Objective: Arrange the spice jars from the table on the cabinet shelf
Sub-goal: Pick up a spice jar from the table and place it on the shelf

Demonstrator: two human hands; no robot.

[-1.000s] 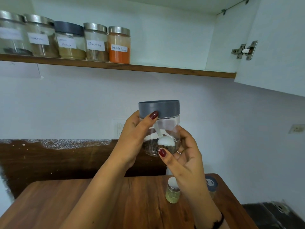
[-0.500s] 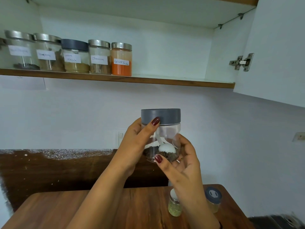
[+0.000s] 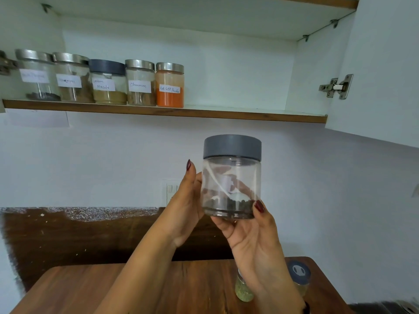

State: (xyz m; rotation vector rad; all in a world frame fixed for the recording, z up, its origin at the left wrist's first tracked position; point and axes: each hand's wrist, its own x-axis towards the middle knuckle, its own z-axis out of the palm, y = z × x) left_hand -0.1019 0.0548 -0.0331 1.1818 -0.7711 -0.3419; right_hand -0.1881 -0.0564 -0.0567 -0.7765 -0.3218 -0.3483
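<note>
Two bare arms [image 3: 145, 268], seen from the bottom edge upward. Long nails [image 3: 259, 206] on the fingers [image 3: 190, 177] of the left hand [image 3: 184, 209] and right hand [image 3: 251, 239], painted dark red and shiny. Thin dark band [image 3: 306, 306] at the right wrist, only partly seen.

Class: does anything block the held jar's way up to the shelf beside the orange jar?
Nothing visible does. The grey-lidded jar is held below the shelf, right of the orange jar; the cabinet door stands open.
</note>
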